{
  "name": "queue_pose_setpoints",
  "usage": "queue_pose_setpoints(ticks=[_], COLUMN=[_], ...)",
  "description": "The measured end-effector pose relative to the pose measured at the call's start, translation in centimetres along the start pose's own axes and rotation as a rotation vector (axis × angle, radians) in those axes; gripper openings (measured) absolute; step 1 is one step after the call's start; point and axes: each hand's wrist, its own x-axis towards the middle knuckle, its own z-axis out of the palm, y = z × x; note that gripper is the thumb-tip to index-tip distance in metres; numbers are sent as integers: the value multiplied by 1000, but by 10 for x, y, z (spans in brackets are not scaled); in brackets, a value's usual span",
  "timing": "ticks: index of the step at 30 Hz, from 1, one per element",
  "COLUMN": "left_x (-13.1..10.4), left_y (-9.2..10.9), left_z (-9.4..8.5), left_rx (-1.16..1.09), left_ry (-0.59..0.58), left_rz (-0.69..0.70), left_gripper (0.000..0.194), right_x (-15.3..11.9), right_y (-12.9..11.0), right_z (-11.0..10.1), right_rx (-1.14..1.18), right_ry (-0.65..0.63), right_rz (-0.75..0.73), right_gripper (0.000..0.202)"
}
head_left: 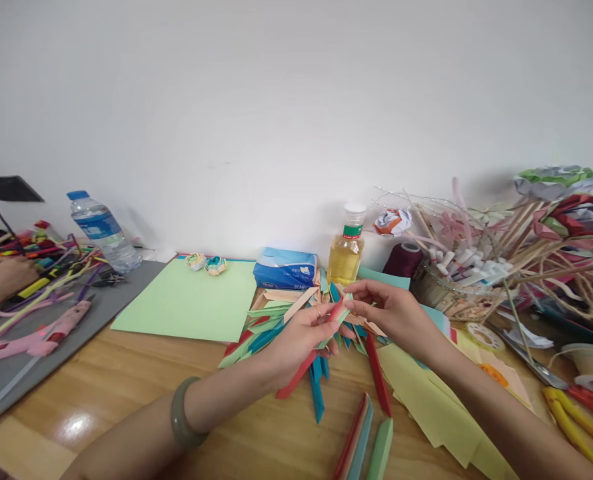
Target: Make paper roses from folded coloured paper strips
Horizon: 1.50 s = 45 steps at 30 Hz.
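In the middle of the head view, my left hand (306, 340) is closed on folded paper strips (337, 313), red and pale green, between thumb and fingers. My right hand (384, 307) pinches the upper end of the same strips. Beneath and behind both hands spreads a pile of folded paper pieces (271, 320) in green, blue, red and peach. Nearer to me lie more folded strips, with a red and blue bundle (357, 437) beside a green strip (380, 450). Yellow paper sheets (431, 400) are under my right forearm.
Behind the pile stand a tissue pack (285, 268) and a bottle of yellow liquid (345, 250). Green paper (186, 300) holds two small paper ornaments. At right are a basket (456, 290) of pens and paper flowers, and scissors (571, 413). Another person's hand (9, 277) rests far left, near a glue gun (41, 333).
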Motion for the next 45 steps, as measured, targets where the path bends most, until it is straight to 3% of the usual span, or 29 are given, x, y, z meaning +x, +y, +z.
queue_pose_setpoints(ticks=[6, 10, 18, 25, 35, 45], left_x=[0, -2, 0, 2, 1, 2], left_y=[7, 11, 7, 6, 6, 9], left_z=[3, 4, 2, -1, 0, 3], left_rx=[6, 8, 49, 80, 69, -55], left_ry=[3, -6, -54, -54, -44, 67], left_rz=[-32, -61, 13, 27, 20, -47], left_gripper=[41, 41, 43, 40, 39, 36], right_x=[2, 2, 1, 0, 1, 2], right_y=[1, 0, -1, -2, -7, -4], right_z=[-2, -4, -5, -6, -7, -10], right_rx=[137, 118, 72, 29, 141, 195], right_ry=[-10, -1, 28, 44, 36, 50], right_rz=[7, 9, 32, 20, 117, 158], right_gripper=[45, 45, 48, 38, 38, 24])
